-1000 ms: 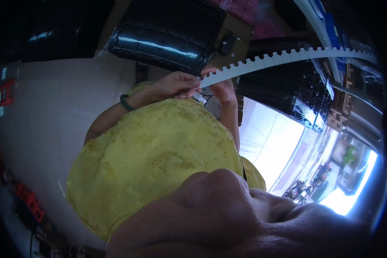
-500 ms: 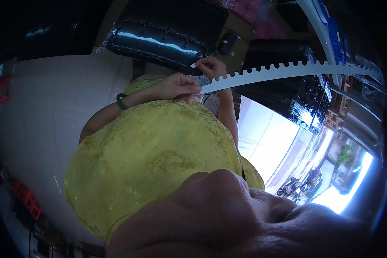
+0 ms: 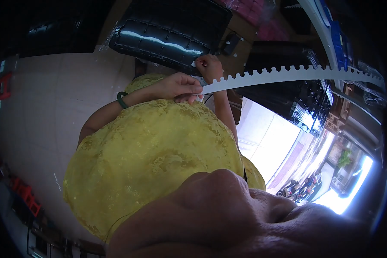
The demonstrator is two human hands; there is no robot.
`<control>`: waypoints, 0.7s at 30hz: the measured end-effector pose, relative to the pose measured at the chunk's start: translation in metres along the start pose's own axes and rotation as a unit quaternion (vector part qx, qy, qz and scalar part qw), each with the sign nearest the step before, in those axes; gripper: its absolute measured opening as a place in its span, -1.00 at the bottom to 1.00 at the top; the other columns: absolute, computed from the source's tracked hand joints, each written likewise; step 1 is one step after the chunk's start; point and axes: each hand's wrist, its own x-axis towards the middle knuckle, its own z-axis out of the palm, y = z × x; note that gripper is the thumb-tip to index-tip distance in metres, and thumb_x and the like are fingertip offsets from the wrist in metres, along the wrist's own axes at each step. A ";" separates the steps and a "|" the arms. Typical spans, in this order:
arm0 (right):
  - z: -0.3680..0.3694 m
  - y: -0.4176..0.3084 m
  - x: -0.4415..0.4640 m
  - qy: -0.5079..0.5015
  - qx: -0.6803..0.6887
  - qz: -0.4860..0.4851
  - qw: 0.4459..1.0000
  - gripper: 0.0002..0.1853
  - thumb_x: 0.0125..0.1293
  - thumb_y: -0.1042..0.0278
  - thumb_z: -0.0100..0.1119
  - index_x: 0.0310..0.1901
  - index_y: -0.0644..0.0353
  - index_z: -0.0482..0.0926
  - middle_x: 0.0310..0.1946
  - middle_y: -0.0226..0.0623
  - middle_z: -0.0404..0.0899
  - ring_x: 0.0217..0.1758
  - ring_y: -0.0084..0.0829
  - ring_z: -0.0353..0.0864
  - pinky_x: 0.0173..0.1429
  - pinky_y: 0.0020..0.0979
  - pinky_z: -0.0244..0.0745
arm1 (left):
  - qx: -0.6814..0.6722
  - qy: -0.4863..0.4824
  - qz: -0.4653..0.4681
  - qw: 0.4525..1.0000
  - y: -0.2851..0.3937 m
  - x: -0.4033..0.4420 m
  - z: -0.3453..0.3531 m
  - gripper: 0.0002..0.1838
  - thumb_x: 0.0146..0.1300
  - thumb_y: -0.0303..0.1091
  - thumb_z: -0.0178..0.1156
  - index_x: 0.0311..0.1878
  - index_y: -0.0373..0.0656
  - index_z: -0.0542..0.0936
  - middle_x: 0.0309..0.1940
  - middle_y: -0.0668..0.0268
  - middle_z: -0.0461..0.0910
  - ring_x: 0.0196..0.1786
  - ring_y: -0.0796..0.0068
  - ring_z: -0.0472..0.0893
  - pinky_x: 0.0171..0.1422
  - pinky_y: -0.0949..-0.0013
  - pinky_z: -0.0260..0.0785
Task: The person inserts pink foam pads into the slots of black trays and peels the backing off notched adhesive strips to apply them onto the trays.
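My left hand (image 3: pixel 182 87), with a green band at the wrist, is closed on the near end of a long white toothed strip (image 3: pixel 271 77). The strip runs to the right, its notched edge facing up. A small white piece (image 3: pixel 199 98) shows under the fingers of this hand. My right hand (image 3: pixel 210 68) is behind the strip, its fingers pinched together. At its fingertips is a small white tab (image 3: pixel 194 64), close to the corner of a glossy black moulded panel (image 3: pixel 172 32).
A dark box-like object (image 3: pixel 231 43) and small white scraps lie beyond my right hand. Black plastic-wrapped goods (image 3: pixel 284 92) stand to the right, under the strip. Pink packages (image 3: pixel 249 10) are at the top. A red stool (image 3: pixel 3 87) stands on the floor far left.
My right hand has shifted slightly left and up, with the white tab at its fingertips. My left hand keeps hold of the strip's end. The whole view has shifted a little.
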 end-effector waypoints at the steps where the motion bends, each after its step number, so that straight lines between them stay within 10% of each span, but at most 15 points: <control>1: 0.002 -0.001 0.000 0.001 -0.018 -0.021 1.000 -0.86 0.12 0.34 0.33 -0.30 0.16 0.72 -0.37 -0.28 0.66 -0.23 -0.25 0.63 -0.11 -0.29 0.54 | 0.002 0.002 0.000 1.000 0.000 0.000 0.000 -0.70 0.51 -0.21 0.08 -0.14 -0.26 0.63 -0.53 0.47 0.57 -0.62 0.83 0.38 -0.56 0.69 0.15; 11: -0.031 0.017 -0.054 0.060 0.240 0.160 0.956 -0.87 0.15 0.35 0.33 -0.30 0.18 0.74 -0.46 -0.30 0.67 -0.42 -0.53 0.63 -0.26 -0.47 0.52 | -0.003 0.037 -0.009 0.999 -0.001 -0.007 0.010 -0.71 0.52 -0.22 0.07 -0.16 -0.28 0.59 -0.56 0.45 0.53 -0.62 0.81 0.38 -0.56 0.68 0.16; 17: -0.062 0.063 -0.124 -0.014 -0.143 0.189 0.972 -0.75 0.21 0.32 0.32 -0.12 0.24 0.72 -0.35 -0.22 0.71 -0.29 -0.53 0.68 -0.14 -0.43 0.56 | -0.108 0.050 0.034 0.992 -0.021 -0.016 0.006 -0.72 0.52 -0.22 0.05 -0.25 -0.22 0.53 -0.62 0.51 0.38 -0.63 0.78 0.33 -0.55 0.66 0.13; 21: -0.077 -0.033 -0.088 -0.017 0.393 0.198 0.898 -0.80 0.23 0.58 0.23 -0.11 0.31 0.72 -0.32 -0.20 0.72 -0.26 -0.43 0.68 -0.06 -0.40 0.58 | -0.191 0.036 0.044 0.980 -0.037 -0.023 0.007 -0.74 0.52 -0.24 0.04 -0.28 -0.19 0.50 -0.62 0.52 0.33 -0.63 0.77 0.32 -0.54 0.66 0.13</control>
